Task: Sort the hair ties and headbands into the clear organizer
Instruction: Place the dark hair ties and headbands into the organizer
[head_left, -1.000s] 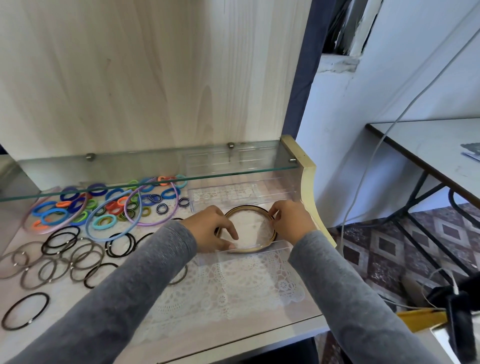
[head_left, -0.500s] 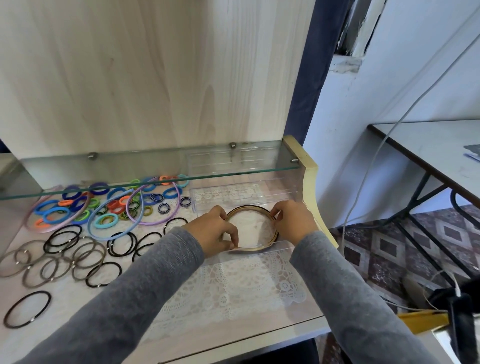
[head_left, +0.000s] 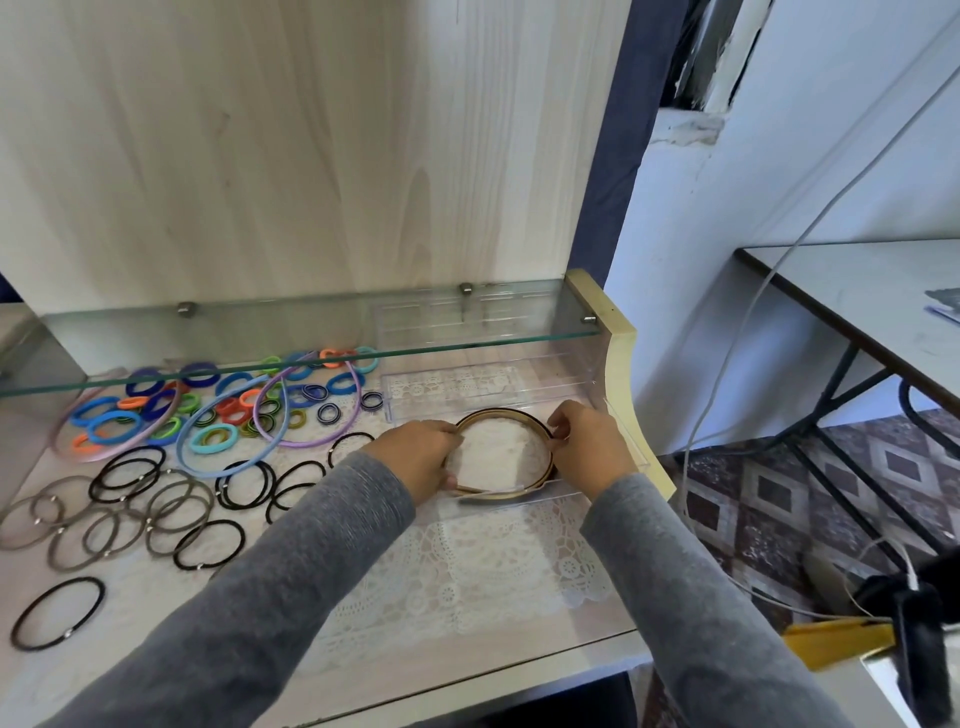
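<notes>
Pale wood forms the back panel (head_left: 311, 156) and the worktop (head_left: 130, 613). A glass shelf (head_left: 311, 332) spans the alcove above it, and a white lace mat (head_left: 498, 566) covers the worktop's right half.

The clear organizer (head_left: 467, 387) stands on the mat at the right end, under the shelf and close to the alcove's side panel. Its far compartment shows only the lace beneath.

In its near compartment is a stack of gold-brown headbands (head_left: 498, 413), with the open ends pointing toward you. Whether it rests fully on the bottom cannot be told.

Your left hand (head_left: 421, 457) curls round the left side of the stack, fingers over the rim and thumb at the near end. Your right hand (head_left: 589, 447) pinches the right side between thumb and bent fingers. Both grey sleeves reach in from the lower edge.

Left of the organizer, unsorted items lie on the worktop:
- Coloured hair ties (head_left: 234, 405) are heaped at the back, partly under the shelf.
- A pink headband (head_left: 60, 431), a blue headband (head_left: 180, 452) and a purple headband (head_left: 311, 444) loop among them.
- Black hair ties (head_left: 270, 480) lie nearer you, just beside your left sleeve.
- Grey hair ties (head_left: 150, 519) overlap at the left.
- A single black tie (head_left: 66, 634) lies well apart at the near left.

At the right, a side table (head_left: 857, 291) stands over a patterned floor (head_left: 779, 493), and a white cable (head_left: 727, 364) hangs in front of it.
</notes>
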